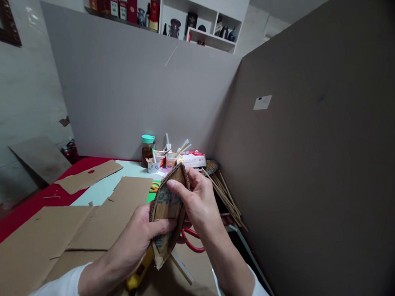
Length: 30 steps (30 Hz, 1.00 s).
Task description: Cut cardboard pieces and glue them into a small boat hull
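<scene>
Between my two hands is a boat-shaped piece made of cardboard [169,204], pointed at both ends, with blue print on its inner face. My left hand [144,230] grips its lower left side, the thumb lying across the inside. Higher up, my right hand [200,198] pinches the right edge, thumb pressed on the inner face near the top point. Beneath the piece lies a yellow tool with a black cord, likely a glue gun [137,277], partly hidden. Red-handled scissors [194,241] rest by my right wrist, and a glue stick or pale strip [182,269] lies below.
Large cardboard sheets [59,233] cover the left of the table. A cut cardboard strip [90,176] lies farther back. Behind stand a jar with a teal lid [146,151], paper cups of tools [154,165] and a white box [191,159]. Wooden sticks [226,195] lie along the right panel.
</scene>
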### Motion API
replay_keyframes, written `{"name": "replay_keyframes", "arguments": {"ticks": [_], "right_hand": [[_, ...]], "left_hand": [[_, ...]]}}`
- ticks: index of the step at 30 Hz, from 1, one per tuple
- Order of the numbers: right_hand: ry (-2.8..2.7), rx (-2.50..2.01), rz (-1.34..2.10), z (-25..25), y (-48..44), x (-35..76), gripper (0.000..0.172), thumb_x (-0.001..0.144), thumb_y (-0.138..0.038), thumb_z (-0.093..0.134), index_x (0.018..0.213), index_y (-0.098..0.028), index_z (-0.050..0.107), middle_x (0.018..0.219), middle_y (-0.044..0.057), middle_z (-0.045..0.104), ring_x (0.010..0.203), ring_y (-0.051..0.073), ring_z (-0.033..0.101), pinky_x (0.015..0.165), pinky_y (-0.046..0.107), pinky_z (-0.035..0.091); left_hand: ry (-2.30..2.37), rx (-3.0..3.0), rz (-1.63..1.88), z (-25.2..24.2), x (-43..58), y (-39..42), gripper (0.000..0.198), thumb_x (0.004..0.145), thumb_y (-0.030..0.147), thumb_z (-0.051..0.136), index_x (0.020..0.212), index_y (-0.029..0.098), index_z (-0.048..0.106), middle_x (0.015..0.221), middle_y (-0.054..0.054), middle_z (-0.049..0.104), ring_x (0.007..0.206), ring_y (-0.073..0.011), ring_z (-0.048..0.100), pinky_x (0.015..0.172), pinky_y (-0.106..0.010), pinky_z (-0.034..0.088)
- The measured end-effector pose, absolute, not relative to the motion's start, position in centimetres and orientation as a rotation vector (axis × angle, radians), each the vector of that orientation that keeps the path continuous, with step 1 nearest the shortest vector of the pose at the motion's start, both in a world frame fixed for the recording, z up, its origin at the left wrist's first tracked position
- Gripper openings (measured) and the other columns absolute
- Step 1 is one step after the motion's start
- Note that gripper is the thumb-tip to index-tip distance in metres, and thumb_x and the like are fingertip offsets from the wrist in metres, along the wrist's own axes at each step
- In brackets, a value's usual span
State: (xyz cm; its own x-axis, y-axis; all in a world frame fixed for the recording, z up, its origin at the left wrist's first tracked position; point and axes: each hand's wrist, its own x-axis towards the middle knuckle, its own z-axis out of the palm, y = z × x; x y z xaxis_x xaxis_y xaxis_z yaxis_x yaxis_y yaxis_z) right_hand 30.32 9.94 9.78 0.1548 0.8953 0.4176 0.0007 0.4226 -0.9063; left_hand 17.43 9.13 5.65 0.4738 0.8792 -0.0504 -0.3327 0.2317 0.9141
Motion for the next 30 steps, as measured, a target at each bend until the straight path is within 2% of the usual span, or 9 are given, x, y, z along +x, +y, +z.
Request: {"name": "replay_keyframes", "arguments": {"ticks": [4, 7, 13, 16, 19, 22, 25, 28, 30], "right_hand": [[-1.227, -0.924, 0.745, 9.5, 10.4, 30.4, 0.012, 0.073, -0.019, 0.07, 0.085, -0.017, 0.07, 0.08, -0.001, 0.068, 0.074, 0.015, 0.061, 0.072, 0.028, 0.049], [-1.205, -0.937, 0.692, 9.3, 10.9, 30.9, 0.014, 0.073, -0.022, 0.071, 0.086, -0.017, 0.069, 0.082, 0.0, 0.069, 0.075, 0.016, 0.062, 0.074, 0.029, 0.048], [-1.298, -0.954, 0.675, 9.2, 11.5, 32.2, 0.015, 0.074, -0.027, 0.071, 0.086, -0.018, 0.069, 0.08, 0.001, 0.068, 0.073, 0.017, 0.059, 0.07, 0.029, 0.047], [-1.381, -0.966, 0.681, 9.0, 11.5, 32.5, 0.015, 0.072, -0.026, 0.072, 0.086, -0.019, 0.07, 0.076, 0.0, 0.066, 0.069, 0.017, 0.057, 0.066, 0.029, 0.045], [-1.371, -0.995, 0.61, 8.8, 11.3, 32.2, 0.013, 0.073, -0.023, 0.071, 0.085, -0.02, 0.07, 0.08, 0.001, 0.067, 0.073, 0.018, 0.056, 0.069, 0.029, 0.045], [-1.317, -1.031, 0.542, 8.5, 11.4, 31.8, 0.014, 0.073, -0.021, 0.07, 0.087, -0.02, 0.07, 0.085, 0.002, 0.07, 0.079, 0.02, 0.059, 0.074, 0.031, 0.046], [-1.247, -1.063, 0.529, 8.2, 12.0, 32.0, 0.015, 0.075, -0.023, 0.07, 0.09, -0.019, 0.07, 0.089, 0.005, 0.073, 0.082, 0.022, 0.064, 0.08, 0.034, 0.048], [-1.179, -1.062, 0.532, 8.0, 12.5, 32.8, 0.028, 0.072, -0.027, 0.076, 0.096, -0.019, 0.067, 0.099, 0.007, 0.074, 0.09, 0.024, 0.067, 0.087, 0.036, 0.05], [-1.147, -1.051, 0.552, 8.0, 12.7, 33.2, 0.038, 0.067, -0.031, 0.082, 0.099, -0.019, 0.063, 0.102, 0.007, 0.073, 0.094, 0.024, 0.066, 0.087, 0.037, 0.051]], "left_hand": [[0.698, 1.11, 0.957, 5.3, 17.6, 9.4, 0.037, 0.071, 0.031, 0.083, 0.1, 0.014, 0.069, 0.091, -0.008, 0.079, 0.078, -0.0272, 0.075, 0.074, -0.041, 0.064], [0.697, 1.154, 1.007, 5.0, 17.7, 9.5, 0.045, 0.073, 0.027, 0.081, 0.113, 0.017, 0.064, 0.1, -0.008, 0.078, 0.086, -0.0269, 0.075, 0.08, -0.04, 0.062], [0.681, 1.217, 0.95, 4.7, 17.3, 9.8, 0.03, 0.075, 0.03, 0.078, 0.097, 0.017, 0.061, 0.078, -0.004, 0.077, 0.063, -0.024, 0.074, 0.061, -0.035, 0.061], [0.683, 1.229, 0.94, 4.6, 17.1, 10.1, 0.026, 0.076, 0.031, 0.076, 0.091, 0.018, 0.059, 0.067, -0.003, 0.076, 0.053, -0.0215, 0.07, 0.053, -0.031, 0.057], [0.674, 1.259, 0.934, 4.4, 17.0, 10.6, 0.024, 0.076, 0.03, 0.075, 0.088, 0.019, 0.058, 0.059, -0.001, 0.073, 0.047, -0.0182, 0.066, 0.048, -0.026, 0.052], [0.696, 1.323, 0.914, 4.6, 16.7, 11.1, 0.025, 0.077, 0.03, 0.073, 0.09, 0.019, 0.056, 0.058, -0.001, 0.072, 0.045, -0.0167, 0.064, 0.046, -0.024, 0.05], [0.754, 1.403, 0.834, 5.6, 16.3, 11.9, 0.036, 0.079, 0.034, 0.073, 0.104, 0.018, 0.053, 0.057, -0.002, 0.072, 0.046, -0.017, 0.065, 0.046, -0.024, 0.05], [0.808, 1.463, 0.875, 6.9, 15.5, 12.9, 0.051, 0.076, 0.034, 0.076, 0.115, 0.018, 0.048, 0.058, 0.002, 0.069, 0.044, -0.0168, 0.063, 0.044, -0.025, 0.052], [0.835, 1.498, 0.965, 7.7, 14.7, 13.7, 0.05, 0.072, 0.033, 0.079, 0.111, 0.019, 0.05, 0.06, 0.004, 0.067, 0.043, -0.0161, 0.062, 0.041, -0.025, 0.051]]}}
